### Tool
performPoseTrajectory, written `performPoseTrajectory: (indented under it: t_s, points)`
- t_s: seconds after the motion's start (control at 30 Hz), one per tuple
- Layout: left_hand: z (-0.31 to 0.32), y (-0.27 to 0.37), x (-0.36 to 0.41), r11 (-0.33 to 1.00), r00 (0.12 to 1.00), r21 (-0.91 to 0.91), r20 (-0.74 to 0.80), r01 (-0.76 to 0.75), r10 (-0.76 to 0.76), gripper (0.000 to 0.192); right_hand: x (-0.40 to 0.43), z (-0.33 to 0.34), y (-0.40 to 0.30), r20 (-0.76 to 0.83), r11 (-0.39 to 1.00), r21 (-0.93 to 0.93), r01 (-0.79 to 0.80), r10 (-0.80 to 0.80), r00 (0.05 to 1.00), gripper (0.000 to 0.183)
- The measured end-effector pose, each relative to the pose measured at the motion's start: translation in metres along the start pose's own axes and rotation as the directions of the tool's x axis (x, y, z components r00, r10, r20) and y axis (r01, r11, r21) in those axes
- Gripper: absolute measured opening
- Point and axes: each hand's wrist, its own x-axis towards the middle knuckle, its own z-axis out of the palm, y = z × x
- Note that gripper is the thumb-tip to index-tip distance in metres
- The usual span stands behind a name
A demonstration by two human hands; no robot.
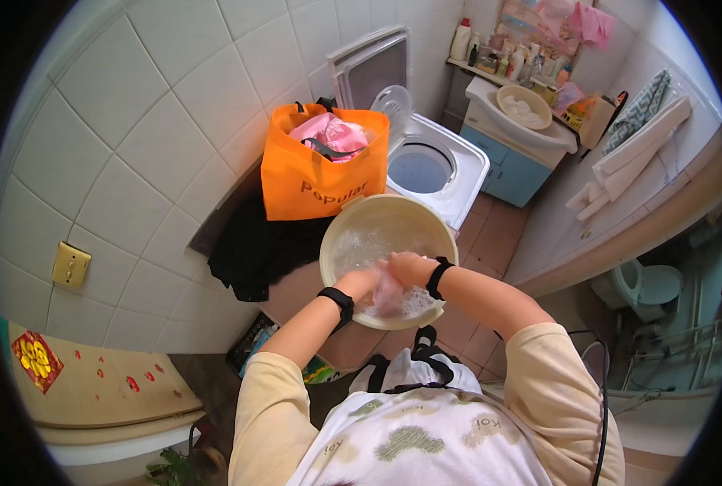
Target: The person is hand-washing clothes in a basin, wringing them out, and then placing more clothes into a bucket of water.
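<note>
A cream plastic basin (330,243) of sudsy water sits before me. Inside it, a wet pink cloth (388,294) is bunched between my two hands, low over the foam. My right hand (405,267) is closed around the cloth's upper part. On the cloth's left side, my left hand (367,284) grips it too, though its fingers are blurred and partly hidden by the cloth. Each wrist wears a black band. White suds (419,302) gather near the basin's close edge.
Behind the basin stand an orange bag (312,182) with pink fabric inside and a top-loading washing machine (467,164), lid raised. Black cloth (264,249) lies at left. Farther back, a sink (482,97) holds another basin (543,112) with white fabric. A toilet (646,285) is at right.
</note>
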Motion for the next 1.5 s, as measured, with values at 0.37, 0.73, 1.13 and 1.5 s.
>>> performPoseTrajectory:
  t_s: [0.37, 0.73, 1.13, 1.5]
  points:
    - [-0.009, -0.014, -0.01, 0.787, 0.951, -0.543, -0.25, -0.293, 0.182, 0.12, -0.042, -0.031, 0.016, -0.485, 0.807, 0.553, 0.208, 0.109, 0.867, 0.045]
    - [-0.038, 0.018, -0.045, 0.439, 0.702, -0.612, -0.71, -0.658, 0.062, 0.114, -0.063, -0.076, 0.002, -0.591, 0.365, 0.804, 0.47, 0.395, 0.704, 0.044]
    - [-0.019, 0.03, -0.011, 0.451, 0.391, -0.437, -0.899, -0.778, -0.195, 0.102, -0.026, -0.071, -0.018, -0.371, -0.421, 0.65, 0.632, 0.55, 0.748, 0.021]
    - [-0.012, 0.033, -0.002, 0.468, 0.304, -0.352, -0.936, -0.811, -0.179, 0.128, -0.031, -0.058, -0.025, -0.029, -0.748, 0.523, 0.41, 0.465, 0.885, 0.035]
